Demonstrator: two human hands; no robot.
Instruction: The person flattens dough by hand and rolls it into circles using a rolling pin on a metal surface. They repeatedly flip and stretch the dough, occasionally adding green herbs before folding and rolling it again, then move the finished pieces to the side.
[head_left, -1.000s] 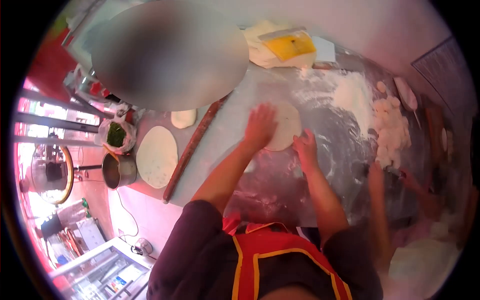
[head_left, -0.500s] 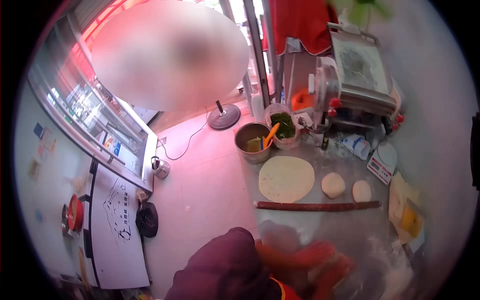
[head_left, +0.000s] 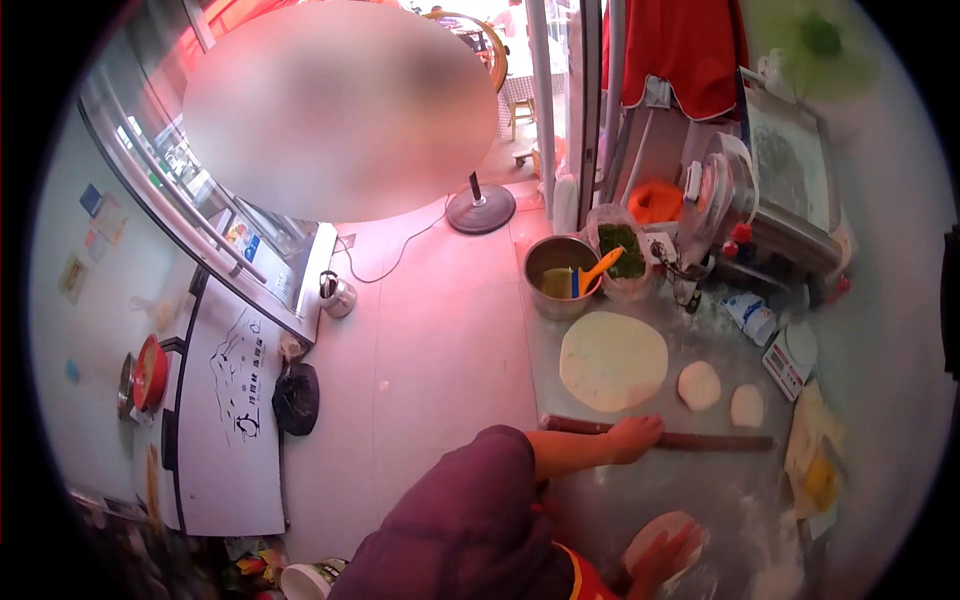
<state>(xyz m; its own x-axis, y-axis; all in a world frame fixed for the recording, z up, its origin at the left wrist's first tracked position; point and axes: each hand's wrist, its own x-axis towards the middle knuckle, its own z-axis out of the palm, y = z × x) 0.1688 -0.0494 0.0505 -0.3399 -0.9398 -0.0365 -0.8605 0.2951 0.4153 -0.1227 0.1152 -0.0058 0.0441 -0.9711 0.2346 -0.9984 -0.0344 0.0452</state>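
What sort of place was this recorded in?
Probably a food shop's dough-making area: a large flattened dough round lies near a rolling pin, with a kitchen scale and a metal pot close by.

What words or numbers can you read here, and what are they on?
None read clearly; these are too small or blurred:
White panel: dark characters running along it, unreadable.
Kitchen scale: red-marked front, any numbers unreadable.
Blue-and-white packet: print too blurred.
White tub at the bottom edge: dark lettering, too small.
Colourful card by the glass case: any words too small.
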